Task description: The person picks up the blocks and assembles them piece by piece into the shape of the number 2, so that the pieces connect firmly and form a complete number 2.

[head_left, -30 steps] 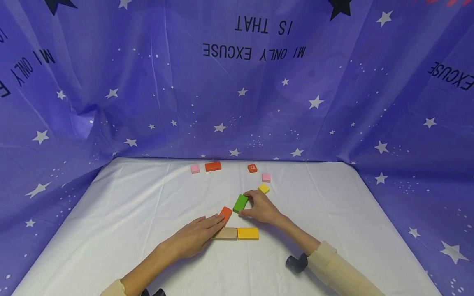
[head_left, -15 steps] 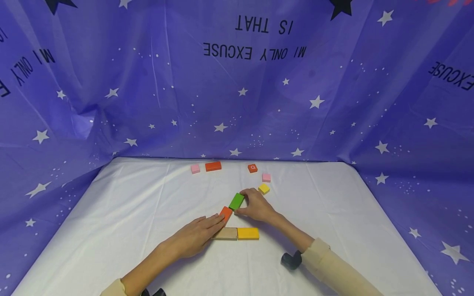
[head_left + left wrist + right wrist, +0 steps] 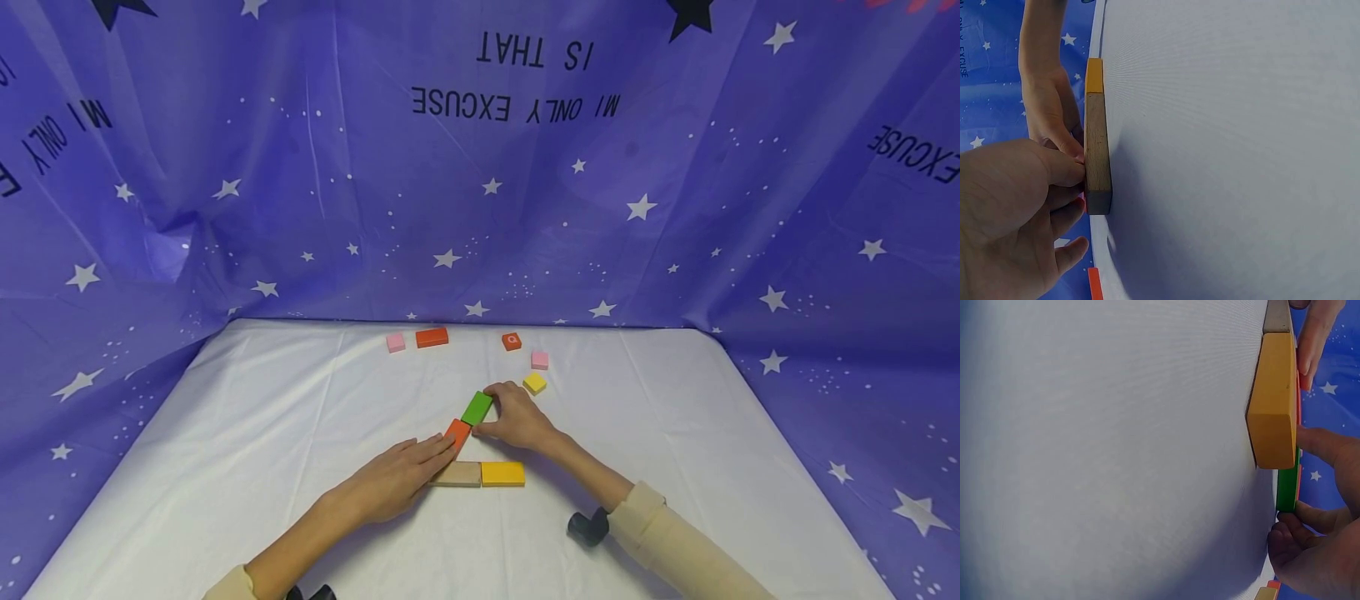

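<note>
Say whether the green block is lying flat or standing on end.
Flat: the head view shows the green block with its broad face upward.

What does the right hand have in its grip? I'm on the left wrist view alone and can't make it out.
Observer: The head view shows the right hand holding a green block between thumb and fingers.
Operator: Does that block meet another one?
Observer: Its near end appears to touch the far end of an orange-red block, partly covered by the left hand.
Operator: Anything loose close to the right hand?
Observer: Yes, a small yellow block lies near its knuckles.
</note>
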